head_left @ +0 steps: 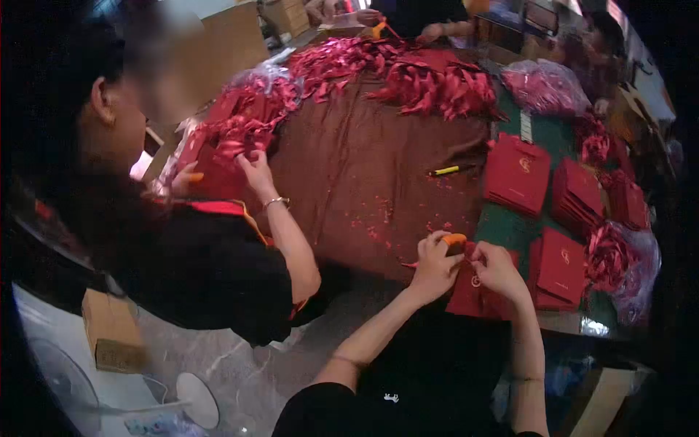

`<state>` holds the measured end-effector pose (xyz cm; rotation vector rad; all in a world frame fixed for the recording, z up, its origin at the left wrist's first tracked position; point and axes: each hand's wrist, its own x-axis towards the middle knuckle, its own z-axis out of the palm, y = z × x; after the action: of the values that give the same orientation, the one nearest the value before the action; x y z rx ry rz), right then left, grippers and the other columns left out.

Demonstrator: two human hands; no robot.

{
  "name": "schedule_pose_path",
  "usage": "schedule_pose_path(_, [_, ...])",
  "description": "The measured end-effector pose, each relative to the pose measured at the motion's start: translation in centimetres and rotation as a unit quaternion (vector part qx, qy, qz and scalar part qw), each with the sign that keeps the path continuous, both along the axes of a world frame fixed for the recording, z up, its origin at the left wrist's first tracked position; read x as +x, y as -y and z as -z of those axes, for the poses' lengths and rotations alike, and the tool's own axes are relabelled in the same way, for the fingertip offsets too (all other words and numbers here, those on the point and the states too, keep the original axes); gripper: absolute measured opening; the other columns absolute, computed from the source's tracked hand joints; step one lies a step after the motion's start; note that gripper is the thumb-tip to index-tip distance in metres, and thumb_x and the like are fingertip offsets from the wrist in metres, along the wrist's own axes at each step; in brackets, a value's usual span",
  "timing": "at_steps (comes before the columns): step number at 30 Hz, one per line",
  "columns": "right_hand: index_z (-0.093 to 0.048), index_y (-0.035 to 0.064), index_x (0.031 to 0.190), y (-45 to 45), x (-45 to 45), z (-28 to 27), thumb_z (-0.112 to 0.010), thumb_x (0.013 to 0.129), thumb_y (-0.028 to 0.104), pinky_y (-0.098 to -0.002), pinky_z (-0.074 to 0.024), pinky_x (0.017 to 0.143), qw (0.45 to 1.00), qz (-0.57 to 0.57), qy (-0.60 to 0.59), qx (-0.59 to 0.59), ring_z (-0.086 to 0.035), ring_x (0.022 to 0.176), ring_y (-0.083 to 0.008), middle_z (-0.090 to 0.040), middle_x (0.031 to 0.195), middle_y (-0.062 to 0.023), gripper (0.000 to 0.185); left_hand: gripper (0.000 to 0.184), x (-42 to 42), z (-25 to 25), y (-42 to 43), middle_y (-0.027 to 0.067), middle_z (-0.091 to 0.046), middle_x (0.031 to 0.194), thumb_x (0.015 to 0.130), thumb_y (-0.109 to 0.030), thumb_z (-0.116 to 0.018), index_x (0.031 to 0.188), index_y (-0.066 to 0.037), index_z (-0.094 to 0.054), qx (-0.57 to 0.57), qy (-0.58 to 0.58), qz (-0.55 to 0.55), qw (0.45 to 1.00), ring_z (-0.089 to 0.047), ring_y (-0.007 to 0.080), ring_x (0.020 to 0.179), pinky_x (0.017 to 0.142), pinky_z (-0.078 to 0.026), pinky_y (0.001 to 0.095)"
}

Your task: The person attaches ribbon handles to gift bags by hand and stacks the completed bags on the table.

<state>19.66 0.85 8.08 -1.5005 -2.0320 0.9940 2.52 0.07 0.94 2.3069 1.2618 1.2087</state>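
Observation:
A red gift bag [473,300] with a pale gold logo lies at the table's near edge, in front of me. My left hand [432,271] is closed around a small orange-handled cutting tool [454,239] just above the bag's top; its blades are hidden. A short red ribbon end [408,265] shows left of that hand. My right hand [499,271] pinches at the top of the same bag, close to the left fingertips; the exact spot it grips is partly hidden. Right of it lies a stack of red bags [560,266].
More stacks of bags [517,173] lie on the green mat [502,218]. Heaps of red ribbon [437,84] cover the table's far side. A yellow cutter [445,171] and red scraps [378,226] lie on the brown cloth [378,160]. A co-worker [211,262] handles ribbons at left.

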Motion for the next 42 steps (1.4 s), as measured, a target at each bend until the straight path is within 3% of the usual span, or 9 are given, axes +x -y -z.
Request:
schedule_pose_path(2, [-0.054, -0.0043, 0.084, 0.0, -0.3, -0.5, -0.054, 0.08, -0.002, -0.0385, -0.0482, 0.054, 0.999, -0.003, 0.002, -0.034, -0.065, 0.058, -0.0283, -0.058, 0.065, -0.0191, 0.004, 0.03, 0.2, 0.6, -0.1, 0.0087, -0.054, 0.123, 0.064, -0.003, -0.068, 0.094, -0.009, -0.071, 0.008, 0.001, -0.007, 1.0, -0.042, 0.0336, 0.118, 0.094, -0.034, 0.0469])
schedule_pose_path(11, [-0.053, -0.0032, 0.08, -0.5, -0.5, 0.4, -0.058, 0.074, -0.002, -0.0436, -0.0465, 0.064, 0.991, -0.065, 0.09, 0.074, -0.061, 0.075, -0.04, -0.06, 0.075, -0.0226, 0.008, 0.021, -0.3, 1.5, 0.2, 0.0118, -0.052, 0.121, 0.071, -0.006, -0.068, 0.092, -0.006, -0.07, 0.002, 0.075, 0.029, 0.997, -0.04, 0.0325, 0.121, 0.096, -0.032, 0.0483])
schedule_pose_path(15, [-0.052, -0.003, 0.08, -0.7, 0.2, 2.3, -0.063, 0.076, 0.001, -0.0356, -0.0439, 0.058, 0.998, -0.031, 0.061, 0.003, -0.058, 0.062, -0.027, -0.057, 0.068, -0.0169, 0.012, 0.018, -0.5, 1.4, 0.2, 0.0121, -0.053, 0.119, 0.072, -0.009, -0.07, 0.09, -0.006, -0.07, -0.013, 0.044, 0.035, 0.998, -0.041, 0.0326, 0.12, 0.095, -0.033, 0.0484])
schedule_pose_path(17, [-0.051, -0.0019, 0.078, -0.9, 0.8, 4.7, -0.063, 0.078, 0.0, -0.0311, -0.0422, 0.056, 0.985, 0.016, -0.105, -0.134, -0.053, 0.06, -0.016, -0.056, 0.065, -0.0095, 0.011, 0.019, -0.2, 1.5, 0.5, 0.0122, -0.053, 0.119, 0.073, -0.01, -0.07, 0.091, -0.005, -0.07, -0.008, 0.084, 0.038, 0.996, -0.041, 0.0329, 0.12, 0.095, -0.032, 0.0485])
schedule_pose_path(19, [-0.051, -0.001, 0.078, -0.3, -0.4, 2.9, -0.062, 0.079, 0.001, -0.0287, -0.0423, 0.057, 0.977, 0.054, -0.117, -0.168, -0.051, 0.063, -0.0111, -0.055, 0.067, -0.0048, 0.011, 0.021, 0.1, 1.8, 0.2, 0.0125, -0.053, 0.119, 0.073, -0.011, -0.07, 0.093, -0.004, -0.069, -0.018, 0.097, 0.048, 0.994, -0.041, 0.0331, 0.12, 0.096, -0.032, 0.0486])
schedule_pose_path(21, [-0.052, -0.0013, 0.079, 0.2, 0.1, 4.0, -0.062, 0.078, 0.001, -0.0276, -0.0428, 0.059, 0.994, 0.047, -0.097, -0.034, -0.052, 0.065, -0.0111, -0.056, 0.069, -0.006, 0.011, 0.024, 0.1, 2.0, 0.4, 0.013, -0.053, 0.12, 0.072, -0.011, -0.071, 0.095, -0.004, -0.068, -0.031, 0.115, 0.043, 0.992, -0.04, 0.034, 0.121, 0.097, -0.031, 0.0486])
schedule_pose_path(26, [-0.052, -0.0019, 0.085, 1.6, 0.0, 3.6, -0.061, 0.082, 0.002, -0.0305, -0.0447, 0.064, 0.99, 0.04, -0.101, 0.088, -0.057, 0.068, -0.0217, -0.059, 0.076, -0.0145, 0.01, 0.025, 0.4, 1.6, 0.3, 0.0139, -0.051, 0.125, 0.072, -0.009, -0.073, 0.096, -0.004, -0.069, -0.071, 0.135, 0.035, 0.988, -0.037, 0.0347, 0.125, 0.098, -0.031, 0.0488])
schedule_pose_path(35, [-0.051, -0.0026, 0.087, 2.0, 1.5, 5.2, -0.058, 0.086, 0.002, -0.034, -0.0439, 0.064, 0.995, 0.072, -0.048, 0.039, -0.057, 0.07, -0.0306, -0.056, 0.076, -0.0182, 0.009, 0.022, 0.6, 2.3, 0.1, 0.0141, -0.047, 0.127, 0.077, -0.007, -0.069, 0.099, -0.005, -0.069, -0.082, 0.095, 0.031, 0.992, -0.034, 0.0348, 0.127, 0.101, -0.031, 0.0491])
schedule_pose_path(42, [-0.049, -0.002, 0.085, 1.6, 1.2, 5.1, -0.057, 0.085, 0.001, -0.0333, -0.0444, 0.065, 0.995, 0.071, -0.06, 0.023, -0.058, 0.07, -0.029, -0.058, 0.076, -0.0168, 0.009, 0.017, 0.4, 2.6, 0.0, 0.0144, -0.048, 0.127, 0.076, -0.005, -0.068, 0.093, -0.004, -0.07, -0.056, 0.09, 0.038, 0.994, -0.035, 0.0338, 0.128, 0.1, -0.031, 0.0499])
